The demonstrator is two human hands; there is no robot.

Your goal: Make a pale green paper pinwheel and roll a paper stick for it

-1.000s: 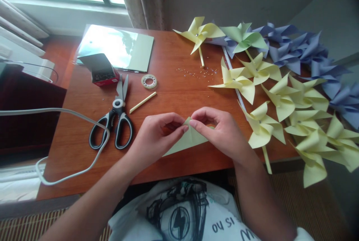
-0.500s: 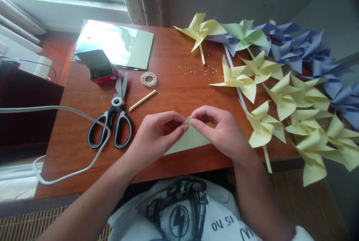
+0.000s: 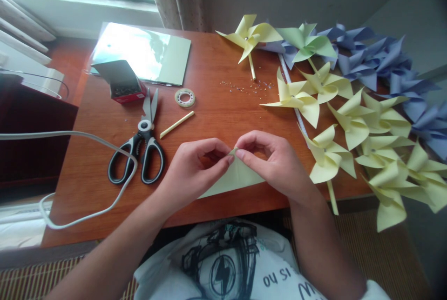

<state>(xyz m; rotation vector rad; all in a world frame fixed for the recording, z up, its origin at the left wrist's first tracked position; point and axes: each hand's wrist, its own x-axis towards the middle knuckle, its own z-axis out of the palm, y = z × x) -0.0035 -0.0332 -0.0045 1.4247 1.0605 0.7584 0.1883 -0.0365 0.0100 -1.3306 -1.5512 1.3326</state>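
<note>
A pale green sheet of paper [image 3: 233, 178] lies near the table's front edge, its top corner pinched between both hands. My left hand [image 3: 199, 163] grips the corner from the left with thumb and forefinger. From the right, my right hand [image 3: 275, 160] pinches the same corner, fingertips almost touching the left ones. The corner looks bent at the fingertips, and parts of the paper are hidden under the hands. Left of my left hand lie black-and-grey scissors [image 3: 145, 125] with blades slightly apart, and a short yellow paper stick [image 3: 177, 124].
Several yellow pinwheels [image 3: 326, 153], a green pinwheel [image 3: 307, 44] and blue pinwheels [image 3: 363, 65] cover the right side. A tape roll [image 3: 185, 98], an open red box [image 3: 128, 93] and a paper pack [image 3: 178, 60] stand at the back left. A white cable [image 3: 91, 138] crosses the scissors.
The paper's top corner has bent over between the fingertips, and slightly more of its lower edge shows. Both hands stay in nearly the same place.
</note>
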